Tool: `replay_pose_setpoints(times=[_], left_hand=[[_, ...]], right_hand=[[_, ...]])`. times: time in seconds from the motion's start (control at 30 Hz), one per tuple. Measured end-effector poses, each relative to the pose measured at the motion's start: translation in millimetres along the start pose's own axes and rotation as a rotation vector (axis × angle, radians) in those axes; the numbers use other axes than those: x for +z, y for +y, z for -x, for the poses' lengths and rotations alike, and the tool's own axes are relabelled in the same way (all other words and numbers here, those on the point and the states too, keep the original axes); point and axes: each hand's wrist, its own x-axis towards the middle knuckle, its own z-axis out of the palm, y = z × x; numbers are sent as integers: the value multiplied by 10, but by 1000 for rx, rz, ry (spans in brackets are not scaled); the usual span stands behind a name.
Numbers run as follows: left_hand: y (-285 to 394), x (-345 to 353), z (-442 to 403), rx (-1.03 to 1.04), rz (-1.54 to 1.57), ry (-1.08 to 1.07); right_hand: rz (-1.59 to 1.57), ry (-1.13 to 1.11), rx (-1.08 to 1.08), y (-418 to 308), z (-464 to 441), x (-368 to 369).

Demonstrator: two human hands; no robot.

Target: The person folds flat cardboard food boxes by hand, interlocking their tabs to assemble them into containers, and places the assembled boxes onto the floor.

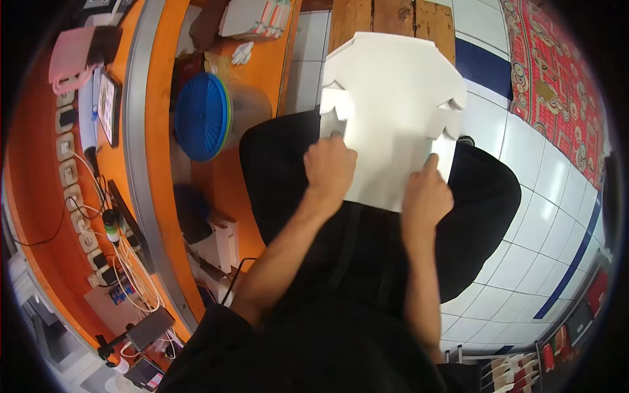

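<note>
A white die-cut cardboard sheet (393,111), like an unfolded box, rests over my lap and the wooden bench. Its corners are cut at an angle, and small notched flaps stand up along both sides. My left hand (329,169) is at its near left edge, fingers curled and one fingertip pressed against the left side flap (337,105). At the near right edge, my right hand (427,194) grips the card, its index finger stretched along the right side flap (442,154). The undersides of both hands are hidden.
On the left, an orange shelf (252,157) holds a clear tub with a blue lid (203,116) and stacked white card (255,18). Cables and sockets (69,170) line the orange wall. A wooden bench (393,16) stands ahead; a red patterned mat (553,78) lies on white tiles.
</note>
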Motion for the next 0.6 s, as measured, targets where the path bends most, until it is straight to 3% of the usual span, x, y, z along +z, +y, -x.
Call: replay_pose_setpoints(times=[0.03,0.13,0.23,0.33,0.5,0.57,0.6], left_hand=[[61,66,9,-3,-27,18],[64,-31,-28,6,8,5],[-36,-327,-226,-62,27,-198],[-597,-298,-608,26,428,-580],[-547,-384,-789,-50,482,-595],[-518,-333,-765,124,690,-409],[-533,-279,-776,114,653,-418]], right_hand=[[50,137,-47,-57,23,76],[-111,16,-14,103,-39,-48],[-373,-125,-24,417,-232,-173],[-743,-557,-11,611,-377,-438],[-917,-485,51,580,-568,-353],[-931,-417,61,549,-624,-302],[-941,-342,27,560,-631,-232]])
